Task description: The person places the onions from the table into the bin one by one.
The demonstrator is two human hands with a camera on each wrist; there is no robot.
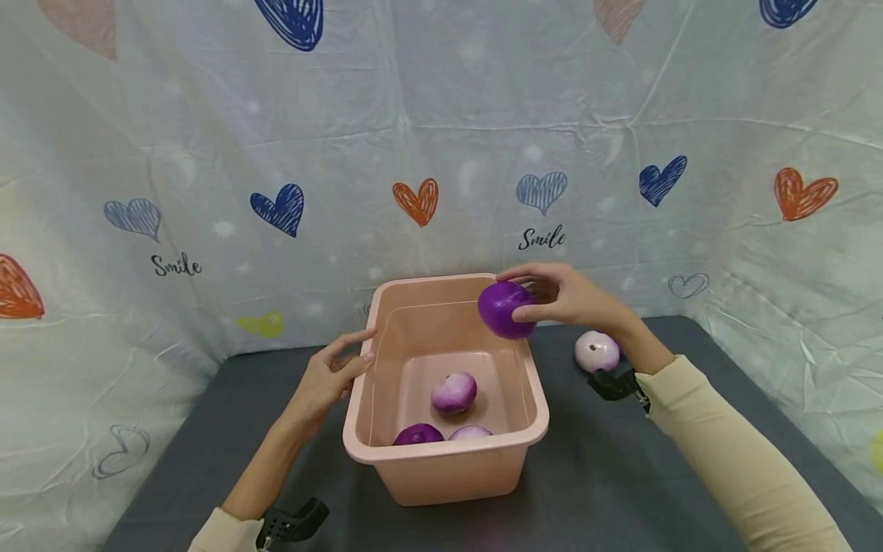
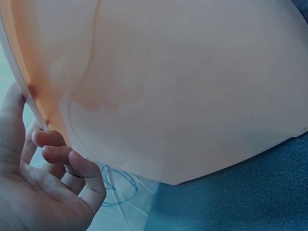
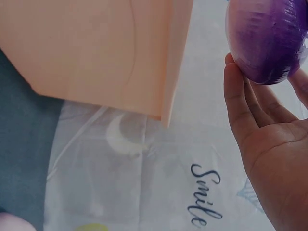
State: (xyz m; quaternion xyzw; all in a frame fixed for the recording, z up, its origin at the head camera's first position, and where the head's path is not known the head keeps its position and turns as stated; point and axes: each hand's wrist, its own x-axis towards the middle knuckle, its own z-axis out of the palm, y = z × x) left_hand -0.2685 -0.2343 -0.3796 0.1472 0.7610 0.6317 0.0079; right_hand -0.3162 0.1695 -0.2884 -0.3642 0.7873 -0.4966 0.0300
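A glossy purple onion (image 1: pixel 507 310) is gripped in my right hand (image 1: pixel 560 297), above the far right corner of a peach plastic bin (image 1: pixel 448 471). The right wrist view shows the same onion (image 3: pixel 267 41) between the fingers and thumb, clear of the bin wall (image 3: pixel 91 53). On the bin's left rim, my left hand (image 1: pixel 336 366) holds on with thumb and fingers; the left wrist view has this hand (image 2: pixel 53 183) at the rim with several fingers curled. Inside the bin lie a pale purple onion (image 1: pixel 454 392), a dark purple one (image 1: pixel 418 434) and a light one (image 1: pixel 471 432), the last two partly hidden by the front rim.
A whitish onion (image 1: pixel 596 352) lies on the dark grey tabletop (image 1: pixel 593 468) right of the bin, beside my right wrist. Behind the bin hangs a pale curtain (image 1: pixel 476 146) printed with hearts, and it continues along both sides of the table.
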